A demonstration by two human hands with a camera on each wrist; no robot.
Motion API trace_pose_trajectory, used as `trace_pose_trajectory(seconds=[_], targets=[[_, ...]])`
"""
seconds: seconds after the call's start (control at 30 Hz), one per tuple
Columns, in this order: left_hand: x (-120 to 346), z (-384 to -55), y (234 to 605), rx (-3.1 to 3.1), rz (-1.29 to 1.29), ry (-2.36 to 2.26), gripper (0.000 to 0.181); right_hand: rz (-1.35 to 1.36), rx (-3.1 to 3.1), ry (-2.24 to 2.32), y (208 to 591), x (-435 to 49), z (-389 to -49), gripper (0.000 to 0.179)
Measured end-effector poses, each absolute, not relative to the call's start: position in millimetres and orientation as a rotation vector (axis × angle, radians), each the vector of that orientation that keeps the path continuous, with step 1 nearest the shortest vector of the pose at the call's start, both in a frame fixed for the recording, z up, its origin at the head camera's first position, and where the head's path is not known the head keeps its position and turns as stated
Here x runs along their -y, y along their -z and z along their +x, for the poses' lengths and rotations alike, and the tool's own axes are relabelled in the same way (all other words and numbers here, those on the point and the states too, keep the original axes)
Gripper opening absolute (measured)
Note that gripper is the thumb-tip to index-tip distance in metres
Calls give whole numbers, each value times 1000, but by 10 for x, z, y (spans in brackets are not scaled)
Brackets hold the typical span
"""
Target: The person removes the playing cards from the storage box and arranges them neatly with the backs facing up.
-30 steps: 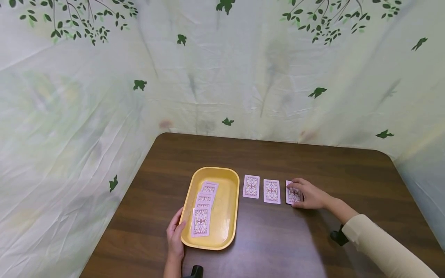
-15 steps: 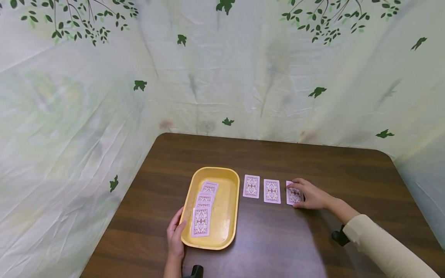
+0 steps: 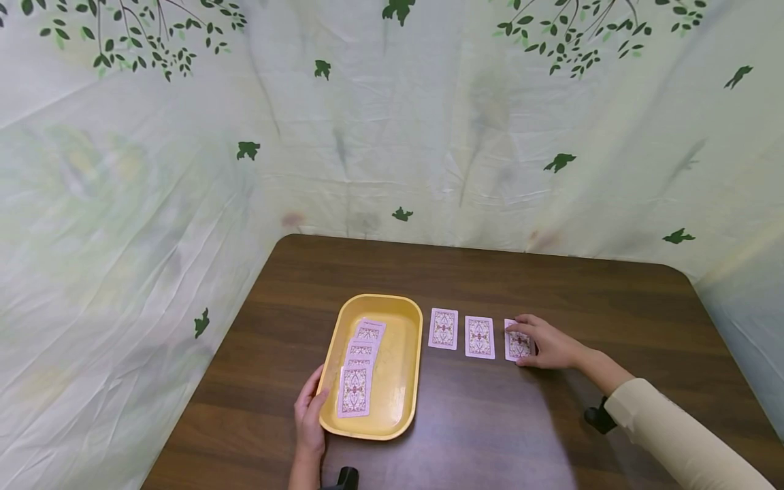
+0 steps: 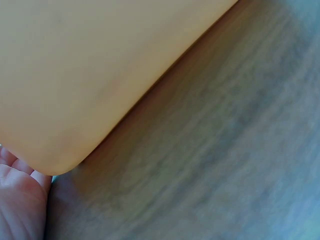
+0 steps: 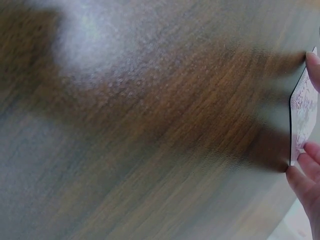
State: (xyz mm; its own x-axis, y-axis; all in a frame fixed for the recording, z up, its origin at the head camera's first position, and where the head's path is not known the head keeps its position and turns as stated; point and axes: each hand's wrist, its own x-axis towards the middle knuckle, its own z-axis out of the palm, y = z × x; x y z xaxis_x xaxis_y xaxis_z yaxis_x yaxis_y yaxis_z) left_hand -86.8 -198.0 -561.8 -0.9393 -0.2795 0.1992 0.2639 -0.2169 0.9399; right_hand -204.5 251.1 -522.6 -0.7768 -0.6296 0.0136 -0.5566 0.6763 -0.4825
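Observation:
In the head view my left hand (image 3: 309, 416) grips the left rim of a yellow tray (image 3: 395, 381), thumb over the edge. The left wrist view shows the tray's outer side (image 4: 100, 75) with part of the palm (image 4: 20, 200) beside its corner. Several playing cards (image 3: 354, 392) lie overlapping in a column inside the tray, patterned backs up. My right hand (image 3: 551, 346) holds a playing card (image 3: 517, 344) by its near and far edges. In the right wrist view that card (image 5: 303, 112) sits between thumb and fingers, low at the table surface.
Two more playing cards, one (image 3: 443, 329) by the tray and one (image 3: 480, 337) in the middle, lie back up in a row left of the held card. The dark wooden table (image 3: 490, 279) ends at a printed cloth backdrop (image 3: 453, 136).

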Motion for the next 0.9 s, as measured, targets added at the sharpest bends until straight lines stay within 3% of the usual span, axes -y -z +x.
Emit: trace_pose_trajectory(seconds=[0.5,0.9], targets=[[1962,-860,5607,1683,3,2220,38,-895,-2834,797,5212,-2453,-2076,71],[1964,-857,5584,1691,56,2223,39,-827,-2881,946,4812,-1682,-2212,69]])
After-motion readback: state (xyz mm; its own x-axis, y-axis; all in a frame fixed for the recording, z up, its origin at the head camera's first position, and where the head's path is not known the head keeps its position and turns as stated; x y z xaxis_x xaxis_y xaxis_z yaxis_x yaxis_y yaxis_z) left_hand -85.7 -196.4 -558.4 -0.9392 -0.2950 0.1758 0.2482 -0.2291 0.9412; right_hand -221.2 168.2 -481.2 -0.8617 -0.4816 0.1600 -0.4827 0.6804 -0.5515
